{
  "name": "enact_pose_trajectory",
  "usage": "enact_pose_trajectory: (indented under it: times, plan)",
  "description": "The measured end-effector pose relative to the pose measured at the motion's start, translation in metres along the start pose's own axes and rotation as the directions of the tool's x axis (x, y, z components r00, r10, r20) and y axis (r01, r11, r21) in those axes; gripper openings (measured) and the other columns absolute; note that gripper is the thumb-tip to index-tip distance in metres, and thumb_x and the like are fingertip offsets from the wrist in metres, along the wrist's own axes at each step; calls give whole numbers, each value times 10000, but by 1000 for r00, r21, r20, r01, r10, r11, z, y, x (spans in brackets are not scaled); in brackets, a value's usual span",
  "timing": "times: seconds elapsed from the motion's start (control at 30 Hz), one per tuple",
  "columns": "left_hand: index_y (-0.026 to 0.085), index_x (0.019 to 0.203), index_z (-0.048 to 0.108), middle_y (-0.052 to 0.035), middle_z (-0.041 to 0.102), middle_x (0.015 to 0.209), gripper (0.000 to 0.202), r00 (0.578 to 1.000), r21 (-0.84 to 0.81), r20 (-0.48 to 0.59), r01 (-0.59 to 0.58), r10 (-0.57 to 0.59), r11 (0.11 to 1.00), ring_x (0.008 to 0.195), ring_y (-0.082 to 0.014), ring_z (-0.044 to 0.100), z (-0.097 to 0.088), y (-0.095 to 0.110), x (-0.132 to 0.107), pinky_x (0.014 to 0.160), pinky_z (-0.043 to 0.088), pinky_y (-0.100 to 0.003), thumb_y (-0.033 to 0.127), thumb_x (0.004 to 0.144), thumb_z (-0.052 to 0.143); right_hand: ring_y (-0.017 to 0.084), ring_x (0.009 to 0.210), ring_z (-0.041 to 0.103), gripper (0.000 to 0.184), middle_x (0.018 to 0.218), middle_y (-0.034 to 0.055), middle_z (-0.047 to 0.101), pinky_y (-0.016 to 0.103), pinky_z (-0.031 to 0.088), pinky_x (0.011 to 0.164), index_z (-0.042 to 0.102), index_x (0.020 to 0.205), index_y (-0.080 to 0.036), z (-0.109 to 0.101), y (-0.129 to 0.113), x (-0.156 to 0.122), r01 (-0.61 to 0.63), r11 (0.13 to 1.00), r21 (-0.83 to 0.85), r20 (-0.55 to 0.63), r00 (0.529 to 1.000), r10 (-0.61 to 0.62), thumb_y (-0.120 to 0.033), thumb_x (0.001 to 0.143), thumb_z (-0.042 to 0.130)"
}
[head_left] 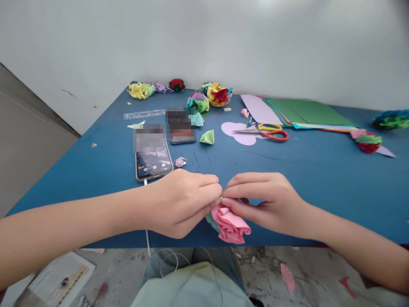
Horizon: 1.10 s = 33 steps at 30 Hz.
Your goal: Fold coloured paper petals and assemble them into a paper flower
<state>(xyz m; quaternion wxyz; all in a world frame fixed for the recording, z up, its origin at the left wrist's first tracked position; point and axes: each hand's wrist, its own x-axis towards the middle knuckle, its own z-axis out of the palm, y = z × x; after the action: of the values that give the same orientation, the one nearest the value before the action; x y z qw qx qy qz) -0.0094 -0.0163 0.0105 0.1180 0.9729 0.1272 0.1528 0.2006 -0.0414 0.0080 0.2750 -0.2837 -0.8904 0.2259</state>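
Observation:
Over the table's near edge, a pink paper flower [231,228] with ruffled, rolled petals hangs below my fingers, a bit of teal paper showing at its left side. My left hand [185,204] is closed around its upper end, the fingers curled and hiding what they grip. Against it, my right hand [266,202] makes a pinch with thumb and fingertips just above the petals. A tiny pale bit shows where the two hands meet, too small to name.
Two phones [153,160] lie left of centre, one with a white cable [147,243]. Scissors [263,132] rest on a lilac paper cutout [244,140]. Behind are coloured paper sheets [306,111], a clear ruler [143,114] and several paper flowers [219,94] along the wall.

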Motion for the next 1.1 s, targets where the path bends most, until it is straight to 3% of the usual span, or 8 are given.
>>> enact_pose_trajectory:
  times: [0.17, 0.3, 0.37, 0.47, 0.63, 0.77, 0.87, 1.1]
  plan:
    - [159, 708, 435, -19, 428, 672, 249, 998, 187, -66, 5, 8, 982, 561, -125, 357, 1, -1, -1, 477, 287, -264, 185, 904, 284, 131, 695, 566, 100, 797, 68, 627, 248, 479, 608, 602, 873, -164, 5, -5, -7, 113, 946, -304, -92, 985, -148, -138, 841, 512]
    - [137, 766, 508, -31, 450, 677, 191, 969, 449, -50, -196, 243, 872, 611, -140, 401, 1, -6, -1, 501, 330, -265, 125, 872, 350, 112, 718, 565, 133, 829, 66, 604, 219, 469, 619, 586, 857, -163, -5, -7, 0, 92, 977, -194, 125, 990, -68, -134, 871, 457]
    - [127, 777, 523, -35, 455, 679, 165, 950, 502, -43, -247, 309, 829, 625, -146, 413, -1, -8, -2, 512, 345, -269, 126, 863, 383, 106, 697, 545, 139, 811, 60, 593, 217, 455, 605, 580, 864, -163, -8, -8, 3, 116, 973, -200, 145, 986, -88, -146, 884, 444]
    - [141, 732, 502, -38, 458, 681, 182, 965, 443, -58, -205, 256, 873, 631, -149, 411, -4, -6, -2, 514, 337, -275, 149, 866, 379, 122, 653, 504, 130, 764, 66, 574, 252, 432, 567, 567, 839, -150, -5, -9, 2, 193, 924, -331, 107, 980, -167, -158, 884, 446]
    - [147, 728, 485, -46, 475, 733, 238, 1000, 210, -5, 29, -28, 977, 653, -140, 418, -3, 0, -1, 544, 354, -265, 195, 893, 320, 152, 675, 491, 178, 728, 58, 524, 298, 423, 588, 532, 742, -155, 6, -5, -4, 247, 810, -531, 133, 969, -208, -114, 874, 419]
    - [138, 718, 498, -49, 475, 709, 210, 992, 432, -16, -108, 128, 895, 627, -150, 399, -1, -1, -1, 528, 345, -277, 129, 871, 355, 122, 629, 457, 221, 711, 49, 515, 248, 407, 546, 546, 763, -144, 1, -5, 5, 159, 883, -442, 127, 985, -114, -157, 903, 375]
    - [130, 707, 512, -45, 464, 676, 190, 970, 555, -44, -176, 240, 813, 608, -152, 393, -1, -3, -1, 516, 340, -279, 102, 850, 390, 116, 651, 470, 218, 743, 55, 542, 234, 414, 571, 551, 777, -146, -2, -3, 11, 156, 915, -372, 130, 985, -115, -190, 909, 383]
    - [133, 708, 510, -51, 465, 679, 157, 984, 491, -92, -90, 155, 867, 622, -159, 386, 4, -6, -2, 575, 397, -295, 129, 833, 416, 119, 626, 427, 211, 696, 53, 512, 241, 394, 548, 562, 741, -116, 2, 1, 12, 195, 878, -437, 69, 981, -183, -177, 890, 426]
